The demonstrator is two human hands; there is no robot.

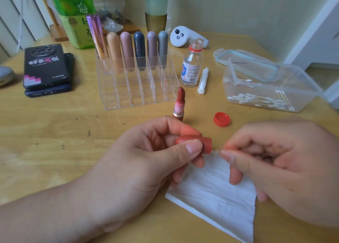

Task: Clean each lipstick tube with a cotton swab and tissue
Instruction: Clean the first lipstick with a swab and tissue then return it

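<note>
Our left hand pinches the cap between thumb and fingers, mouth facing right, over the tissue lying near us on the table. Our right hand is curled, thumb and forefinger tips drawn together just beside that mouth; whether they pinch a swab we cannot tell. The bare lipstick stands upright just beyond our left knuckles, so a careless lift could topple it and smear the wood. The open bottle farther off could spill likewise.
</note>
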